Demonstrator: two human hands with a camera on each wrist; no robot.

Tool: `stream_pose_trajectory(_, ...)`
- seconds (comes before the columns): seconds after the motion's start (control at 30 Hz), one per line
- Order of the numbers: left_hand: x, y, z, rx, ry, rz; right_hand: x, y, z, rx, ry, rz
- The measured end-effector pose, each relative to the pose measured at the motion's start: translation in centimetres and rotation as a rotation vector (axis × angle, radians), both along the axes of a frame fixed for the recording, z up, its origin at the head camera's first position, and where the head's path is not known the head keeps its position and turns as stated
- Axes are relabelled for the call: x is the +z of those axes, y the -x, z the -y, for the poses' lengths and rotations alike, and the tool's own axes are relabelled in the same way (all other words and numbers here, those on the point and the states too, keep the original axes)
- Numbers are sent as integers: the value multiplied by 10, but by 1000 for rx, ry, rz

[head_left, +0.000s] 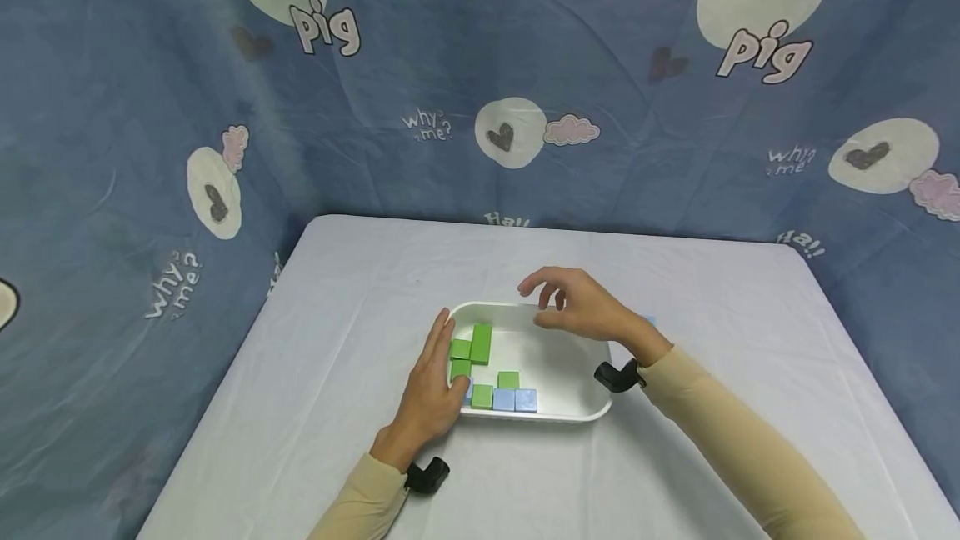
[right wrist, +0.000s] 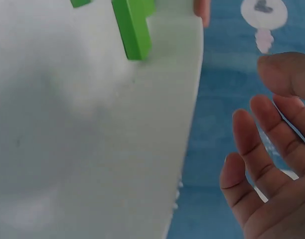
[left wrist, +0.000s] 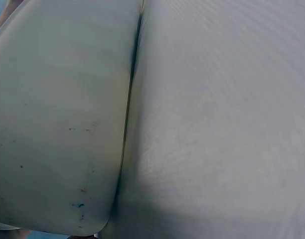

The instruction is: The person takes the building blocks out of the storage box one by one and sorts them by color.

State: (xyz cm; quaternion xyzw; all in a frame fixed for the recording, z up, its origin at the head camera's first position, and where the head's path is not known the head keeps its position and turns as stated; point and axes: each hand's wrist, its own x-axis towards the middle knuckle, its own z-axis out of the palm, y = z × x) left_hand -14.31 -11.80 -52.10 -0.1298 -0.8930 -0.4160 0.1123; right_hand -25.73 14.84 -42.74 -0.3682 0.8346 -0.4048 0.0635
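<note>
A white tray [head_left: 555,418] lies on the table, with green blocks and blue blocks inside. My left hand [head_left: 429,390] holds its left end, straight fingers along the outside and thumb over the near corner, partly hiding a blue block. Above the tray's far right part is my right hand [head_left: 581,307], fingers loosely bent and holding nothing. A long green block [head_left: 482,344] sits at the tray's left beside smaller green ones. Two blue blocks [head_left: 514,400] line the near wall, with a green block [head_left: 508,379] behind. The left wrist view shows the tray's outer wall [left wrist: 63,124].
A white cloth covers the table [head_left: 360,298]. Past my right wrist, a bit of something light blue [head_left: 651,320] shows on the table. A blue patterned curtain [head_left: 420,48] hangs behind and to the left. Black wrist cameras [head_left: 427,476] sit on both wrists.
</note>
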Motion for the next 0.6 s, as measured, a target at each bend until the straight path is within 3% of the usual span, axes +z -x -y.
stream_pose_trajectory(0.3, 0, -1, 0, -2, 4, 17, -12, 0, 19, 113, -36, 45)
stream_pose_trajectory(0.6, 1, 0, 0, -3, 0, 13, -22, 2, 33, 268, -138, 159)
